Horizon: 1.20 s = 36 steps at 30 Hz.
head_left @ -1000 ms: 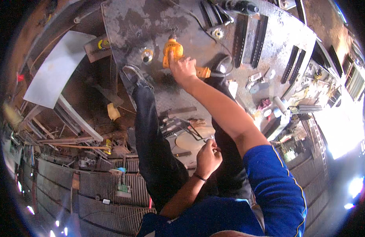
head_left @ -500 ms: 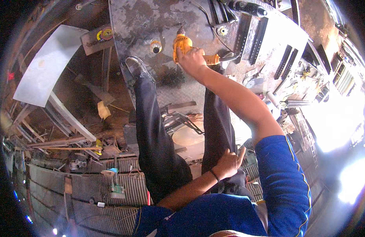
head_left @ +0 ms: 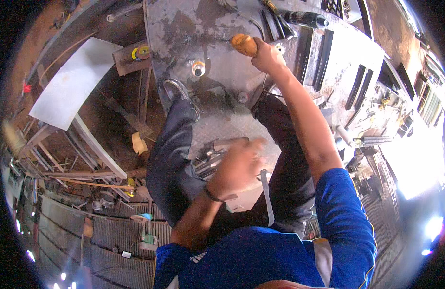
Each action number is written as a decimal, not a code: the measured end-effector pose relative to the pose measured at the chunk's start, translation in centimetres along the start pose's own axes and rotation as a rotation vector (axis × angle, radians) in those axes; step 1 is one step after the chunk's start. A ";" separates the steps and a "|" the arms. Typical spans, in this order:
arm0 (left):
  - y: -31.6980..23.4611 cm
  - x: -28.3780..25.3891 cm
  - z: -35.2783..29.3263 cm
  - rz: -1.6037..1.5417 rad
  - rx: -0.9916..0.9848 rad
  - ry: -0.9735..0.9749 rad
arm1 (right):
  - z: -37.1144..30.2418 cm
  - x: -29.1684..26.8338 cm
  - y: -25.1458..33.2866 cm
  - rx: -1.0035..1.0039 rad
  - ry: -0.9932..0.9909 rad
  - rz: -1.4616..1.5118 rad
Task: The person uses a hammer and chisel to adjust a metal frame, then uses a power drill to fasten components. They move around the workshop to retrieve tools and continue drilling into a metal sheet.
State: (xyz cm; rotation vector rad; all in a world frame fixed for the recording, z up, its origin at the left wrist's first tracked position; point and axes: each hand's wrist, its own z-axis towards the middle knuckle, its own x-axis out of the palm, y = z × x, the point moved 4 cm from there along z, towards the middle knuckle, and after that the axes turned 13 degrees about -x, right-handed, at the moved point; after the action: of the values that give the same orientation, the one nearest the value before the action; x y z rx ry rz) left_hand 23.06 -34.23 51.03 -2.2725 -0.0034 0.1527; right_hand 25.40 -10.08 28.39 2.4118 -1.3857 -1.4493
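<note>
My right hand [head_left: 269, 56] is wrapped round an orange-yellow power drill [head_left: 244, 45] above the grey metal sheet [head_left: 217, 29]. The drill is blurred, and its chuck end cannot be made out. A small round container with a dark centre [head_left: 198, 69] stands on the sheet to the left of the drill. Between my knees, my left hand [head_left: 239, 166] is smeared by motion, so its fingers cannot be read. A dark band circles that wrist. Below it lie metal pieces [head_left: 210, 166], partly hidden by the hand.
Perforated dark metal strips [head_left: 323, 60] and a black bottle-shaped object [head_left: 306, 19] lie on the right. A pale sheet [head_left: 75, 84] rests on metal framing [head_left: 99, 149] at left. My shoe [head_left: 176, 89] is at the metal sheet's left edge.
My right hand has carried the drill up and to the right, turning it. My left hand has come up from my lap to between my knees. My knees have spread apart.
</note>
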 end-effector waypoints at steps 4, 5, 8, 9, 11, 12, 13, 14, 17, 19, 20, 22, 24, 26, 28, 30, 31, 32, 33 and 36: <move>-0.2 -6.5 5.4 0.201 -0.191 -0.145 | 0.4 -1.2 -0.7 -0.218 0.143 -0.219; -0.3 -7.5 7.1 0.276 -0.173 -0.158 | 0.1 -2.2 0.4 -0.303 0.162 -0.278; 2.3 -8.9 14.6 0.619 -0.042 -0.205 | 0.9 -1.6 0.1 -0.311 0.237 -0.386; 3.5 -9.0 17.8 0.704 0.046 -0.237 | 1.1 -1.6 0.0 -0.327 0.215 -0.354; 6.5 -7.7 23.8 0.765 0.135 -0.168 | 1.0 -1.7 0.1 -0.364 0.172 -0.293; 8.1 -6.6 26.8 0.739 0.142 -0.086 | 1.2 -1.3 0.2 -0.402 0.199 -0.323; 9.3 -5.8 29.1 0.719 0.153 -0.006 | 1.3 -0.8 0.4 -0.438 0.219 -0.356; 9.6 -5.6 30.4 0.643 0.184 0.003 | 1.1 -0.5 0.7 -0.475 0.249 -0.388; 11.3 -5.3 33.5 0.414 0.414 -0.053 | 2.4 -1.7 1.9 -0.503 0.184 -0.391; 12.0 -6.3 35.8 0.359 0.534 -0.080 | 4.9 -2.0 1.5 -0.477 0.224 -0.327; 12.3 -6.6 36.6 0.325 0.512 -0.008 | 5.7 -2.0 1.5 -0.499 0.266 -0.285; 7.1 -6.0 35.8 0.373 0.711 0.058 | 4.9 -3.1 1.1 -0.579 0.266 -0.384; 8.4 -5.4 35.6 0.630 0.486 0.214 | 3.4 -4.1 2.3 -0.544 0.330 -0.269; 8.3 -5.8 34.6 0.748 0.668 0.032 | 4.7 -2.1 1.3 -0.471 0.295 -0.420; 9.4 -5.2 34.6 0.492 0.488 0.168 | 5.1 -0.5 1.4 -0.527 0.286 -0.563; 9.1 -5.2 33.7 0.520 0.313 0.145 | 4.4 -0.6 1.3 -0.588 0.269 -0.503; 8.9 -5.4 33.0 0.491 0.344 0.081 | 4.1 -0.9 1.4 -0.620 0.259 -0.475; 9.0 -5.2 32.7 0.602 0.418 0.039 | 3.6 -1.1 2.0 -0.557 0.304 -0.464; 9.1 -5.1 32.9 0.711 0.491 -0.008 | 2.9 -1.6 3.0 -0.495 0.348 -0.455; 9.3 -4.8 33.4 0.839 0.520 -0.080 | 3.4 -0.8 2.5 -0.486 0.269 -0.459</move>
State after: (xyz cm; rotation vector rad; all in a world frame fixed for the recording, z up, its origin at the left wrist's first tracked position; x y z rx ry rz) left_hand 14.15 -15.22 23.10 -1.6223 0.8518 0.6040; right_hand 21.14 -9.70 28.07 2.5405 -0.3771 -1.2623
